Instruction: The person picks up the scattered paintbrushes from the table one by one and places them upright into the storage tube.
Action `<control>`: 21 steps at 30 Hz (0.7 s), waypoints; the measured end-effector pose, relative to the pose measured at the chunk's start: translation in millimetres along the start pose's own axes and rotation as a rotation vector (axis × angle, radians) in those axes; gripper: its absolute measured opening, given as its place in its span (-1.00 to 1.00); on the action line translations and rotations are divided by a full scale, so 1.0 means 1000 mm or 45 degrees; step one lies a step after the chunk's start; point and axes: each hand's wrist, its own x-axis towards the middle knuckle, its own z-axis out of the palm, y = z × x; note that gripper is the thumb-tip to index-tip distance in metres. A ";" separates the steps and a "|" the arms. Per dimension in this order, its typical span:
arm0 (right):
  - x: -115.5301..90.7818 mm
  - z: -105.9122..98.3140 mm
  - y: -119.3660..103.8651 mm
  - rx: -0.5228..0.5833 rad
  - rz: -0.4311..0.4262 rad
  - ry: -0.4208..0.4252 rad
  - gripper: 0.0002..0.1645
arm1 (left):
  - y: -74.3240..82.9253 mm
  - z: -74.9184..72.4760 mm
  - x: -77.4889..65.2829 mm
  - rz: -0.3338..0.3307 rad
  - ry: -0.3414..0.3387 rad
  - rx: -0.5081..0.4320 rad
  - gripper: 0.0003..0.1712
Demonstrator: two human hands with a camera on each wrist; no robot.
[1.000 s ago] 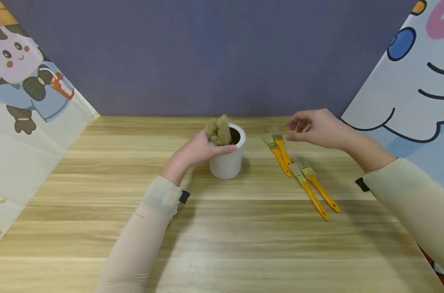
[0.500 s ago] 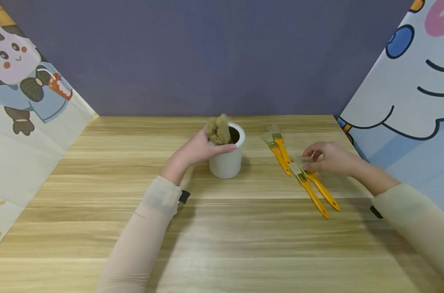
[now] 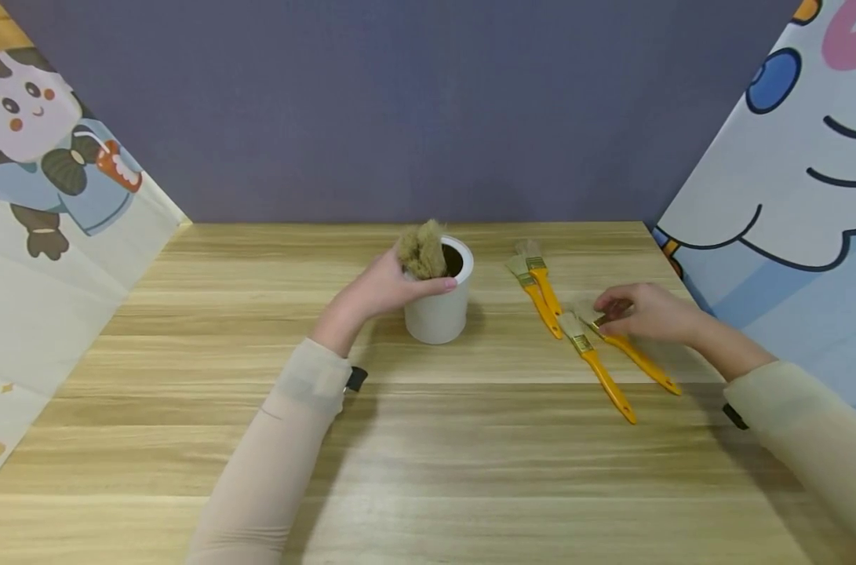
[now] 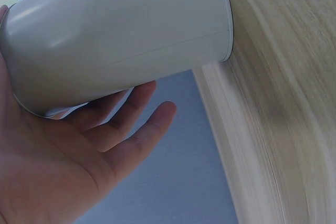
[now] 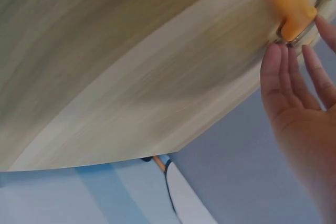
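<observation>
My left hand (image 3: 381,286) grips a white cylindrical container (image 3: 435,314) near its rim, the thumb across the front. The container stands upright on the table. A tan bristly tuft (image 3: 422,251) sticks up from its mouth on the left side; the dark inside shows beside it. In the left wrist view the fingers (image 4: 139,145) curve along the container's smooth wall. My right hand (image 3: 650,312) pinches a flat paintbrush (image 3: 642,362) at its metal collar, thumb and fingers partly covering the collar. Another yellow-handled paintbrush (image 3: 597,369) lies just to its left.
Two more yellow-handled paintbrushes (image 3: 540,294) lie together on the table, right of the container. The wood-grain table (image 3: 428,463) meets a grey-blue wall (image 3: 413,110) at the back. Cartoon-printed panels (image 3: 788,173) rise at both sides.
My right hand has come down and toward me from beside the far brushes to the nearer pair. The brush it pinches has turned, its handle end swinging right. The left hand keeps its place.
</observation>
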 end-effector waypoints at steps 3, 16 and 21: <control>-0.001 -0.003 0.004 0.003 -0.012 -0.014 -0.47 | -0.001 -0.001 0.000 -0.002 0.000 -0.002 0.35; 0.010 0.000 -0.001 -0.097 0.002 0.011 -0.34 | -0.003 -0.001 0.000 0.020 0.005 -0.011 0.33; 0.013 -0.003 0.002 -0.104 0.028 -0.022 -0.40 | -0.002 0.001 0.002 0.005 0.000 0.000 0.34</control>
